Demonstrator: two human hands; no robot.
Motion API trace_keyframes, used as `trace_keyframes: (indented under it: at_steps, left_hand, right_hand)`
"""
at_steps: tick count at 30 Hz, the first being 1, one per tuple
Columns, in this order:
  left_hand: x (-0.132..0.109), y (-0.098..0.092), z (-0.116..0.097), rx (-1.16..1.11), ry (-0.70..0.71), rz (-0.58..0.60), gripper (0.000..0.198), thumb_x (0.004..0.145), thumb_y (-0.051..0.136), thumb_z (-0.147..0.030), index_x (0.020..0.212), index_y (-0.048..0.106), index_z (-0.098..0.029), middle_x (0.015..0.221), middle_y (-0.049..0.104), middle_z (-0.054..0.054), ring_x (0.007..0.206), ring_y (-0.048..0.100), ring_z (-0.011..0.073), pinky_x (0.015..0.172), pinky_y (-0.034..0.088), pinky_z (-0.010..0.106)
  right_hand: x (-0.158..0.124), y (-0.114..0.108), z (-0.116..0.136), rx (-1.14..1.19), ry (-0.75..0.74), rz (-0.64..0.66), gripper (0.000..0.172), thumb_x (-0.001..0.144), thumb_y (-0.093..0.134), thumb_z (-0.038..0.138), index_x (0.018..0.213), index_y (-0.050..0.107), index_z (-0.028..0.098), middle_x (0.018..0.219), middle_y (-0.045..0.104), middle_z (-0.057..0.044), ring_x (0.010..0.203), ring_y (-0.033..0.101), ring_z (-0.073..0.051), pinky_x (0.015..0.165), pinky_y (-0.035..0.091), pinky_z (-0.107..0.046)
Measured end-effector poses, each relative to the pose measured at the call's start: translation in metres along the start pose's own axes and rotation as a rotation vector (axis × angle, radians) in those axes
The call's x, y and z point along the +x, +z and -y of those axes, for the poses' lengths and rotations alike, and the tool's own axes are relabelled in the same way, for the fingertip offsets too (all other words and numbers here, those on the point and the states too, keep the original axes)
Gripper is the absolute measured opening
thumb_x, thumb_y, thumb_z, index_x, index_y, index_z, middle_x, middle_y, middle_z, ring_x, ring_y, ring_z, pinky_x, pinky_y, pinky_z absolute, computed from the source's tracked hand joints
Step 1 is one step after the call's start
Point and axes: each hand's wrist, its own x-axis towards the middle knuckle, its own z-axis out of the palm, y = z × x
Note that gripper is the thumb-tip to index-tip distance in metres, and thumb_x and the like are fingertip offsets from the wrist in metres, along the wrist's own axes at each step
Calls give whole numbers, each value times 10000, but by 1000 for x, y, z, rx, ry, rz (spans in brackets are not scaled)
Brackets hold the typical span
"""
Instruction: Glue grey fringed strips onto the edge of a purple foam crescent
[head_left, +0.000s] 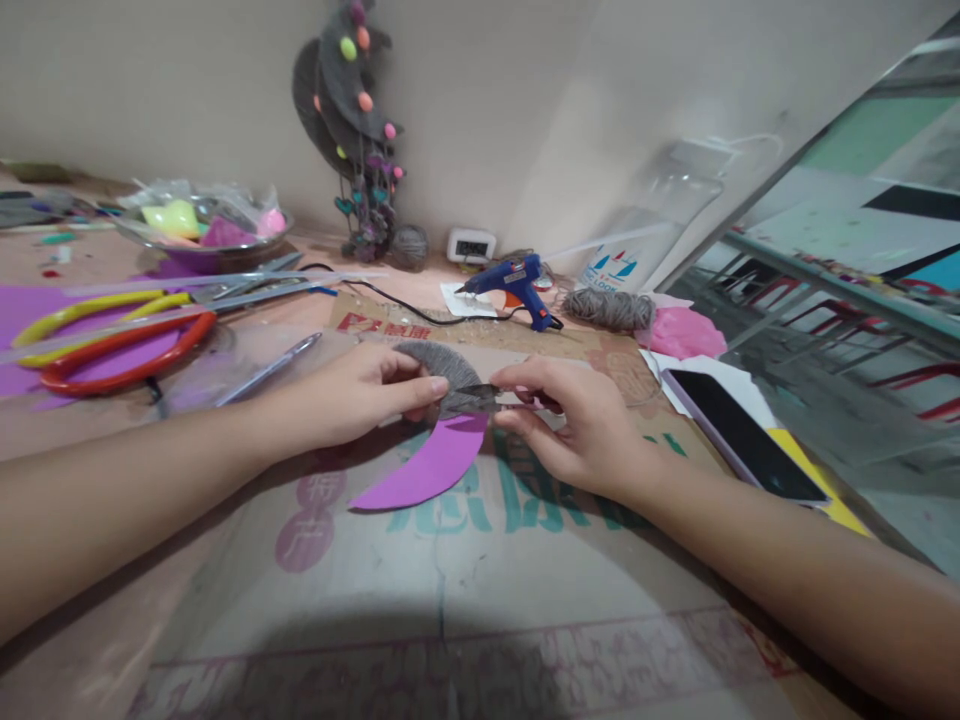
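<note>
A crescent moon cut-out, its purple lower part [431,465] bare and its upper part wrapped in grey yarn [441,360], is held just above the cardboard. My left hand [382,385] pinches its wrapped part between thumb and fingers. To the right, my right hand [566,415] is closed at the edge of the crescent, with grey yarn strands [476,398] stretched between its fingertips and the wrapping. A thin purple edge shows between the right thumb and fingers; what it belongs to is mostly hidden.
A blue glue gun [517,285] stands behind the hands, its black cord running left. Scissors with red and yellow handles [127,360] and a pen [270,368] lie left. A phone [742,430], pink bundle [686,332] and yarn skein [609,309] are right. Flattened cardboard [360,600] covers the table.
</note>
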Motion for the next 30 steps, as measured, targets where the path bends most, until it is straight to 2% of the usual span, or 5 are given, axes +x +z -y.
trace_keyframes:
  at_steps: [7, 12, 30]
  left_hand:
    - [0, 1, 1, -6, 4, -17, 359, 847, 502, -414, 603, 592, -166, 550, 569, -29, 496, 488, 94, 492, 324, 217]
    - [0, 0, 1, 6, 3, -4, 358, 850, 504, -409, 604, 594, -165, 523, 543, -39, 460, 452, 80, 482, 321, 215]
    - [0, 0, -1, 29, 10, 11, 344, 850, 498, -381, 608, 603, -160, 547, 556, -35, 493, 472, 81, 474, 309, 213]
  right_hand:
    - [3, 0, 0, -26, -10, 53, 131, 881, 551, 216, 985, 600, 154, 806, 643, -29, 703, 568, -132, 623, 397, -251]
    - [2, 1, 1, -75, -28, 55, 139, 891, 542, 242, 967, 614, 150, 790, 648, -35, 696, 570, -139, 619, 392, -257]
    - [2, 4, -1, -70, -31, 74, 124, 903, 530, 250, 939, 609, 162, 766, 634, -23, 676, 555, -130, 593, 365, -245]
